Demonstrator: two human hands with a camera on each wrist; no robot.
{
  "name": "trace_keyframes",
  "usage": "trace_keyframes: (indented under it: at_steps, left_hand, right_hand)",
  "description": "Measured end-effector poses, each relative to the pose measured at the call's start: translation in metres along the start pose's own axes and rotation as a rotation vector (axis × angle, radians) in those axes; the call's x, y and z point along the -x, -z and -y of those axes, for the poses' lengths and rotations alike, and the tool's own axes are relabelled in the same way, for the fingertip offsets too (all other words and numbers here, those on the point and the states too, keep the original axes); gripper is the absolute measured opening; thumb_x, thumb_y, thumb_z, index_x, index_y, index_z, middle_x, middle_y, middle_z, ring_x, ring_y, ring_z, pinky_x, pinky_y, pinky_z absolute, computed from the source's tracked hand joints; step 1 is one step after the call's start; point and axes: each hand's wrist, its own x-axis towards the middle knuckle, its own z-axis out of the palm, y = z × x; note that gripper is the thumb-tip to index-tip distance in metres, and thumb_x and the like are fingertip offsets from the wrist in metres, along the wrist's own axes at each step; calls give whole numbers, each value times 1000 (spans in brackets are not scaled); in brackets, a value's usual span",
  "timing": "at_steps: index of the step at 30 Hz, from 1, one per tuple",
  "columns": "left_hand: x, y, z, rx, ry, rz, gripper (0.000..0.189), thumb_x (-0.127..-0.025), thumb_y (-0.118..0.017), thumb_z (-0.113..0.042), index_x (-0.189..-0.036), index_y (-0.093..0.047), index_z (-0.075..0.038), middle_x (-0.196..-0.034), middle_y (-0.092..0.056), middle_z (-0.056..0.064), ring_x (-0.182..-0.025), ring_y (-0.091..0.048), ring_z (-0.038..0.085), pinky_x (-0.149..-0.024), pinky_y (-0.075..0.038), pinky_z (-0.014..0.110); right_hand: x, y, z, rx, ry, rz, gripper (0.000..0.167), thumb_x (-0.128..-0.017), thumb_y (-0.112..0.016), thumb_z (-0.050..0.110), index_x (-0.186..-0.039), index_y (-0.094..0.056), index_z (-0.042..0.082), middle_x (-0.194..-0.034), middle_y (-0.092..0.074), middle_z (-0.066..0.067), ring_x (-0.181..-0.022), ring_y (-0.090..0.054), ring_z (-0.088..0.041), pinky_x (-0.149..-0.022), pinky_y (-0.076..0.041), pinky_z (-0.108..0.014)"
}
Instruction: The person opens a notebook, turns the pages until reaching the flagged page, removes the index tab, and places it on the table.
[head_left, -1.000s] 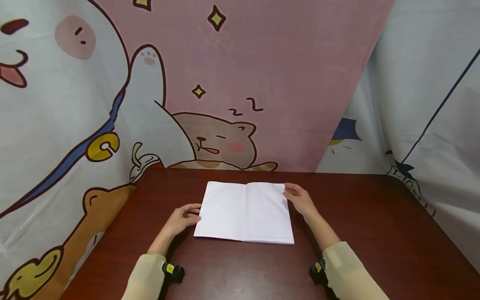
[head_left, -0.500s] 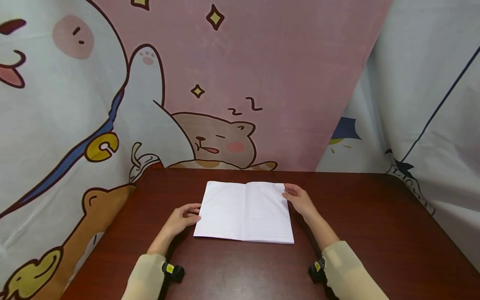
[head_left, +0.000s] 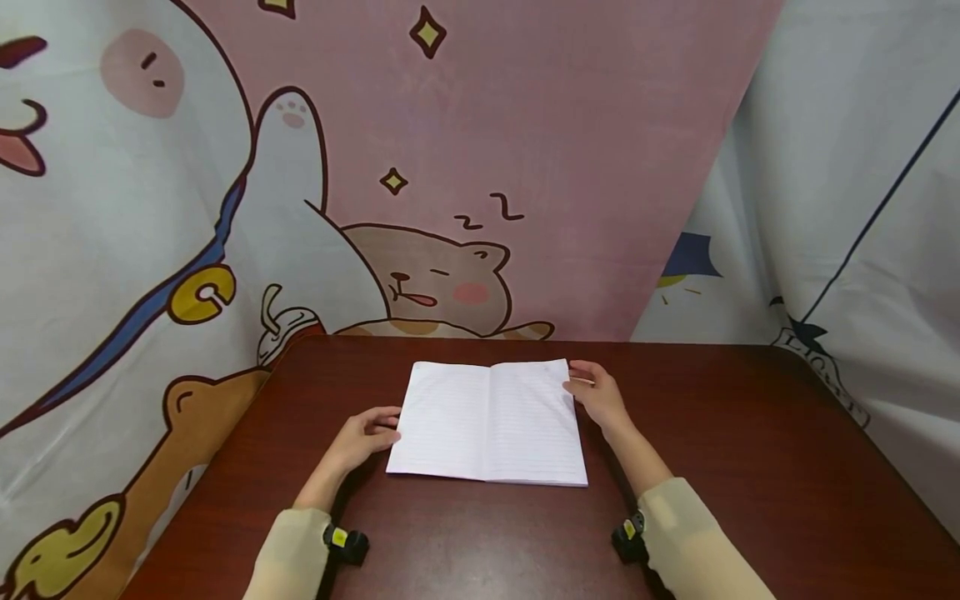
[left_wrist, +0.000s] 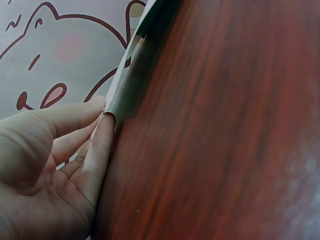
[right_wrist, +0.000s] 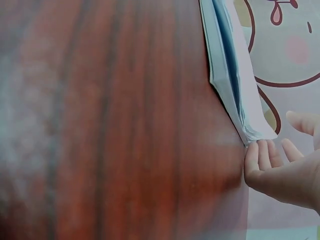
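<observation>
Dark reddish wood tabletop (head_left: 487,542) bore our opened ruled notebook (head_left: 486,423) near the far side; our left hand (head_left: 358,442) pinched the notebook's left edge, while our right hand (head_left: 602,400), fingers (right_wrist: 262,156) loose, touched the far right corner. Steady, light contact seemed wisest, lest pages (head_left: 532,433) crease.

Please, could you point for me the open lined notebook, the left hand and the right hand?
Open lined notebook (head_left: 487,422), head view: its centre fold.
Left hand (head_left: 360,441), head view: back of the hand.
Right hand (head_left: 602,401), head view: back of the hand.
</observation>
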Motion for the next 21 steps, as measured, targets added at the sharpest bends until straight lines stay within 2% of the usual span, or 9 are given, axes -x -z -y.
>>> trace_keyframes:
  at_steps: [4,7,11,13,18,21]
  left_hand:
    - [0,0,0,-8,2,-4,46,-89,-72,-8,-132,-59,4,-118,-63,25,-102,-68,26,-77,-55,21]
    - [0,0,0,-14,-2,-5,46,-89,-72,-8,-131,-59,4,-117,-64,25,-101,-68,26,-76,-55,21]
    - [0,0,0,-14,-9,-8,46,-89,-72,-7,-131,-59,5,-118,-64,26,-102,-68,27,-76,-55,22]
    - [0,0,-1,-14,-8,-10,45,-89,-72,-7,-131,-60,4,-118,-64,25,-102,-68,27,-76,-55,21]
    - [0,0,-1,-12,-4,-13,46,-89,-72,-7,-132,-59,4,-118,-64,25,-103,-68,28,-76,-54,21]
    - [1,0,-1,-16,-2,-12,46,-89,-72,-7,-132,-59,4,-118,-64,25,-102,-68,28,-76,-55,22]
  right_hand:
    - [-3,-2,0,7,-20,-35,44,-94,-64,8,-136,-52,-1,-126,-60,-23,-103,-63,-22,-80,-51,-23]
    - [-4,-4,1,37,-35,-64,34,-92,-68,9,-123,-59,-3,-109,-66,-18,-86,-59,-12,-71,-49,-21]
    - [-3,-5,2,74,-56,-94,23,-91,-70,12,-106,-64,-4,-92,-66,-10,-79,-57,-14,-67,-48,-23]
    - [-3,-4,2,93,-64,-102,22,-92,-70,15,-104,-65,-3,-95,-66,-11,-81,-59,-18,-66,-48,-23]
    - [-2,-4,2,136,-76,-111,25,-94,-69,20,-105,-68,-1,-114,-65,-19,-85,-61,-20,-68,-51,-22]
    - [-1,-4,3,142,-68,-121,24,-94,-69,21,-106,-68,0,-113,-66,-19,-83,-62,-18,-69,-54,-24]
